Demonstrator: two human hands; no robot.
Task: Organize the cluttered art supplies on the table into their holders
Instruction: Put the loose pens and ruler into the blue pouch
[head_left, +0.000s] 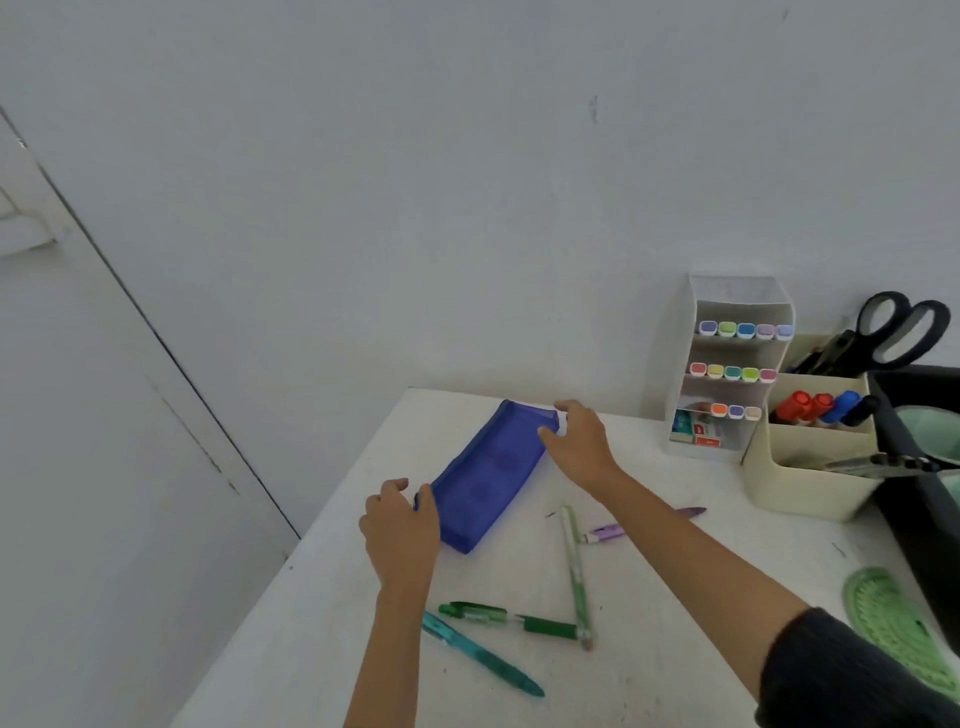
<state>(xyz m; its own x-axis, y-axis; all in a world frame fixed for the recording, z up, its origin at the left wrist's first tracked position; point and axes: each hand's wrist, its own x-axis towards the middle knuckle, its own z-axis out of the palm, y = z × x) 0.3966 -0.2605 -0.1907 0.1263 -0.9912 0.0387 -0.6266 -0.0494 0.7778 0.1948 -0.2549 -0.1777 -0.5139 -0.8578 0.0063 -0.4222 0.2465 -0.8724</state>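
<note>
The blue pencil case (488, 473) lies flat on the white table (675, 582), slanted, with one end toward the wall and the other toward the person. The left hand (400, 535) has its fingers curled and pinches the near end of the case. The right hand (582, 447) grasps the far corner between thumb and fingers. I judge that the person wants to open the case, so that the loose pens can go inside. The risk is that the two hands pull unevenly: then the soft case can twist or slide toward the left edge of the table, which is near. Also a forearm passes just above the purple pen (608, 531) and the light green pencil (576, 571); a careless move may roll them, or push the green pen (509, 618) and the teal pen (483, 654) off the front.
</note>
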